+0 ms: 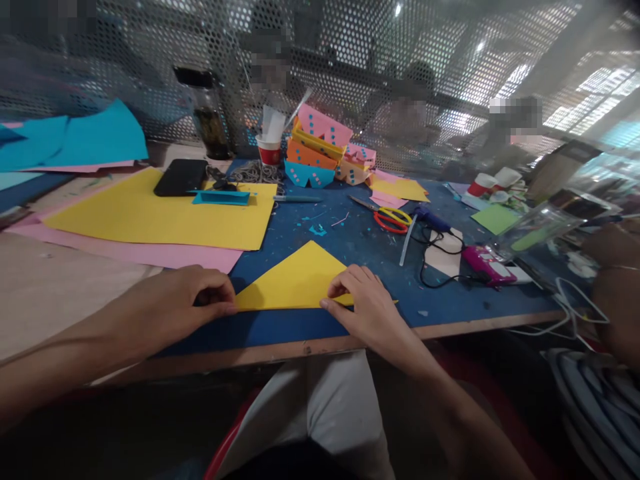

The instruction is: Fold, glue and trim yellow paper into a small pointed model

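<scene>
Head view: I've got the yellow paper, a folded triangle, on the blue tabletop, long side toward the wearer, near the front edge. Left hand pinches its left corner, thumb and finger. Right hand pinches the long side, right of middle. Farther back I log pen, scissors, glue gun.
</scene>
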